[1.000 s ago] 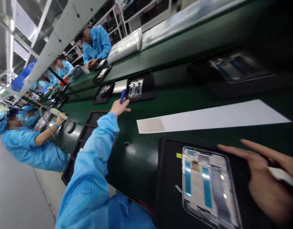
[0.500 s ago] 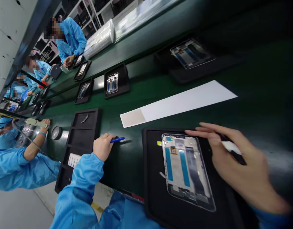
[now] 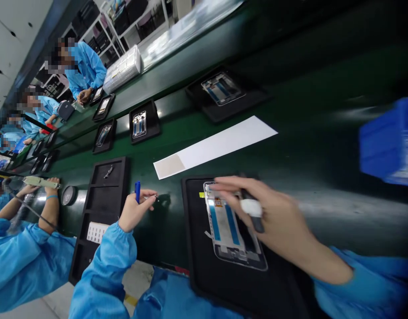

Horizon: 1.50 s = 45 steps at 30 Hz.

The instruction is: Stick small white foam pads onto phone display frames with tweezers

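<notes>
My left hand (image 3: 135, 210) is closed around a blue pen (image 3: 137, 191), which points up. At its fingertips is a small shiny piece (image 3: 155, 197), too small to name. My right hand (image 3: 273, 212) reaches over the top end of an open phone frame (image 3: 225, 226), fingers stretched along it. A white and dark grey object (image 3: 252, 208), perhaps a handle, sits in this hand's grip, its far part hidden. The frame, with blue strips inside and a yellow-green tab at its top corner, lies in a black tray (image 3: 204, 279). My right fingers cover part of the frame's top.
A white paper strip (image 3: 224, 144) lies beyond the tray. Left is a black compartment tray (image 3: 106, 195) with small parts and a white label sheet (image 3: 96, 232). More trays (image 3: 154, 128) with phone frames line the green bench. A blue bin (image 3: 380, 146) stands right; co-workers sit left.
My right hand has moved left, over the phone frame's top. The pen in my left hand has turned upright, and a small shiny piece now shows at the fingertips. The view has shifted right.
</notes>
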Tool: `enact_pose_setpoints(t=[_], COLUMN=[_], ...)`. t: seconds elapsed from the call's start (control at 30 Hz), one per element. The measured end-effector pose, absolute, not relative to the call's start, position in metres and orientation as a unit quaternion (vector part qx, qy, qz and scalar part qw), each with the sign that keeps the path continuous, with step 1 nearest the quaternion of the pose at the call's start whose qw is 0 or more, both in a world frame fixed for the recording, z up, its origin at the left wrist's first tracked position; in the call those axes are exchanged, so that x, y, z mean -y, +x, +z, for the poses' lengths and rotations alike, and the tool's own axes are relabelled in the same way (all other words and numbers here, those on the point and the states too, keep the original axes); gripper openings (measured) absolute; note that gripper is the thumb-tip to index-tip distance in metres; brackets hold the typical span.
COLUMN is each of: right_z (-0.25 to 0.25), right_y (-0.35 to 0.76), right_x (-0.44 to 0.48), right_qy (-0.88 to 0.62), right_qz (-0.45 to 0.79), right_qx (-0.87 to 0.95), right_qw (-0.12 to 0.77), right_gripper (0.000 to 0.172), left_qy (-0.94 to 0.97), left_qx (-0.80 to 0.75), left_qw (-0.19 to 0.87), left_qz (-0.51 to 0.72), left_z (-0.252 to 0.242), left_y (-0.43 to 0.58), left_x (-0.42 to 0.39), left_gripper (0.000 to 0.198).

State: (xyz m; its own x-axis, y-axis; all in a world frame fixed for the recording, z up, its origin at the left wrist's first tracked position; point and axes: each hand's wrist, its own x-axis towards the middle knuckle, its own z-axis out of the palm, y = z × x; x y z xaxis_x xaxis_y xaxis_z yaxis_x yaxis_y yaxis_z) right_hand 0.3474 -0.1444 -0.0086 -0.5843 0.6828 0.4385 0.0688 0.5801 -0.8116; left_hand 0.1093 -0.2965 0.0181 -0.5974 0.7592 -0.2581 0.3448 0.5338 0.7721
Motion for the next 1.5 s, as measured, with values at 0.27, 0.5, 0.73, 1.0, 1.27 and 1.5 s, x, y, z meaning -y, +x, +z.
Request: enact_pose_setpoints(t=[0.27, 0.5, 0.73, 1.0, 1.27, 1.5], right_z=[0.004, -0.003, -0.016, -0.009, -0.011, -0.007], right_y=[0.288, 0.26, 0.252, 0.262, 0.261, 0.288], right_x=[0.147, 0.145, 0.148, 0.145, 0.149, 0.14], right_qy=[-0.182, -0.206, -0.229, -0.237, -0.236, -0.285], right_qz=[0.522, 0.627, 0.667, 0.721, 0.77, 0.775], right_qx=[0.812, 0.728, 0.68, 0.623, 0.565, 0.524], right_qw=[0.187, 0.186, 0.201, 0.19, 0.181, 0.21], right_gripper=[0.029, 0.029, 0.024, 0.034, 0.039, 0.053], left_qy=[0.364, 0.499, 0.588, 0.502, 0.51, 0.437], left_qx=[-0.839, -0.803, -0.749, -0.839, -0.744, -0.852], left_qw=[0.225, 0.064, -0.036, 0.003, 0.102, 0.14], left_qz=[0.336, 0.32, 0.305, 0.211, 0.419, 0.251], left_z=[-0.011, -0.002, -0.007, -0.018, -0.001, -0.011], left_y=[0.112, 0.131, 0.132, 0.098, 0.14, 0.121], left_x=[0.273, 0.285, 0.286, 0.29, 0.278, 0.273], left_gripper=[0.027, 0.019, 0.022, 0.023, 0.018, 0.012])
